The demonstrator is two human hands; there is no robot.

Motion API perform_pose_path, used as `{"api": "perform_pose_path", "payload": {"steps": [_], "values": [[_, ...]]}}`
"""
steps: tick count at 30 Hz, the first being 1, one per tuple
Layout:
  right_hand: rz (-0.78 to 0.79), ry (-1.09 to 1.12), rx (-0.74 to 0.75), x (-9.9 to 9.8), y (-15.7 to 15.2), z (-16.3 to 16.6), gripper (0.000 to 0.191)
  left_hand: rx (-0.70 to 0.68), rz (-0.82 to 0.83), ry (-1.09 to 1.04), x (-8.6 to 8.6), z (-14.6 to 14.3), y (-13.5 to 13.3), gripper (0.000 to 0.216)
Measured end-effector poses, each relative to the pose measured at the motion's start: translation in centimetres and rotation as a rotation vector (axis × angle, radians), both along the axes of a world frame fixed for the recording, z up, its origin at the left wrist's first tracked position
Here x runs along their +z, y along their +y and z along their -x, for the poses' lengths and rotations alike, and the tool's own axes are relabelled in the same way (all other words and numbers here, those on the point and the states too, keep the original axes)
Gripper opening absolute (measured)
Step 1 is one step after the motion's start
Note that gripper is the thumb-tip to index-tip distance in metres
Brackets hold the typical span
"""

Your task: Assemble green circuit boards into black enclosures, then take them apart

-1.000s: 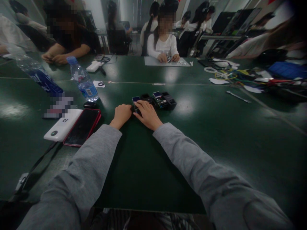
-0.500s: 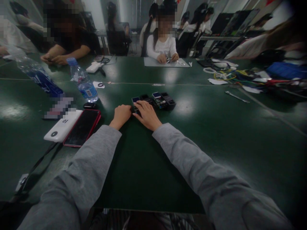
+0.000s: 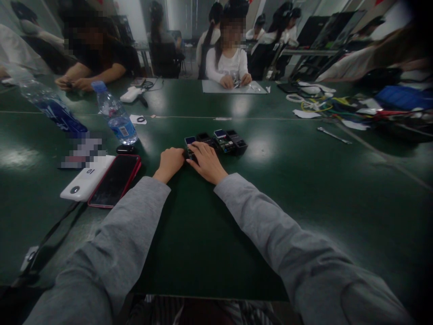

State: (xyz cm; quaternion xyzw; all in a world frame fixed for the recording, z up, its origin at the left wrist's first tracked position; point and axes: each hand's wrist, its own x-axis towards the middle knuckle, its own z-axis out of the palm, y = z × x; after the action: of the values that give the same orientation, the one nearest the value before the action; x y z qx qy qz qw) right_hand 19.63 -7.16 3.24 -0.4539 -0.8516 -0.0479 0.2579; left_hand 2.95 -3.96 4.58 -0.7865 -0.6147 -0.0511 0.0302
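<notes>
Electronic modules [image 3: 221, 140], small dark blocks of which two show bluish screens, sit in a short row just above the middle of the frame on the dark green worktop [image 3: 304, 189]. The head view is the only one.

The left hand [image 3: 170, 163] lies knuckles up at the left end of the row, fingers curled under into a loose fist and touching the nearest module. Whether those fingers pinch the module is hidden, so I cannot tell. The right hand [image 3: 207, 160] lies flat and released, fingers stretched out over the leftmost blocks and resting on them without closing around any. The two hands nearly meet there, and grey sleeves run back to the lower corners.

Left of centre, a phone [image 3: 115, 180] in a red case lies just beside a white power bank [image 3: 87, 178]. A water bottle [image 3: 116, 118] stands above them. At top centre, another person's hands [image 3: 233, 81] rest on a pale mat [image 3: 216, 87]. Tangled cables [image 3: 318, 106] and a flat metal tool [image 3: 333, 135] lie in the upper right.
</notes>
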Motion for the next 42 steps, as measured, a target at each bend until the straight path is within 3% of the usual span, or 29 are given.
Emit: {"api": "perform_pose_path", "payload": {"steps": [23, 29, 37, 42], "values": [[0.007, 0.056, -0.004, -0.1, 0.0, 0.0, 0.047, -0.021, -0.037, -0.035, -0.6, 0.3, 0.3, 0.032], [0.020, 0.053, -0.007, -0.1, -0.1, 0.0, 0.035, -0.025, -0.058, -0.098, -1.0, 0.3, 0.5, 0.031], [0.017, 0.057, -0.023, -0.3, 0.0, 0.1, 0.032, -0.213, -0.223, -0.143, -1.8, 0.4, 0.9, 0.022], [0.047, 0.063, -0.016, -0.1, 0.0, 0.1, 0.030, -0.245, -0.246, -0.192, -2.4, 0.4, 1.4, 0.021]]}}
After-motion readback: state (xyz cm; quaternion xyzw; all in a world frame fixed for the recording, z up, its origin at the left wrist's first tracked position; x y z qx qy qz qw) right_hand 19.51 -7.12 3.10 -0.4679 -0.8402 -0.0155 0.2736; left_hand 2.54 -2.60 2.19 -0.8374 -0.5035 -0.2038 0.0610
